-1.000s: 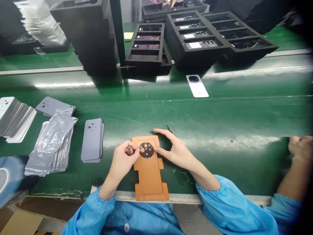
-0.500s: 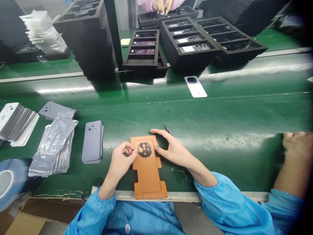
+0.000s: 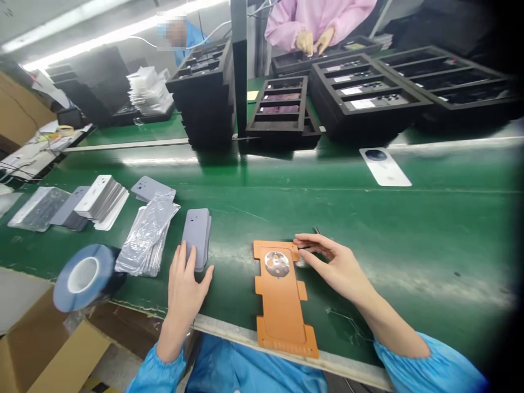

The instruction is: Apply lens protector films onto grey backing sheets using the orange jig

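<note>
Orange plate [image 3: 282, 311] on a green table [image 3: 360, 218]

The left hand [image 3: 186, 281] is spread wide, fingertips on the low end of the gray panels [image 3: 197, 229]. The right hand [image 3: 338, 267] is by the plate's top right corner, thumb and fingers a little apart. One shiny round piece [image 3: 277, 264] lies near the plate's top.

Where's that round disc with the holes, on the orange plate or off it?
On: the round disc lies near the far end of the orange plate, and orange shows through its holes.
</note>
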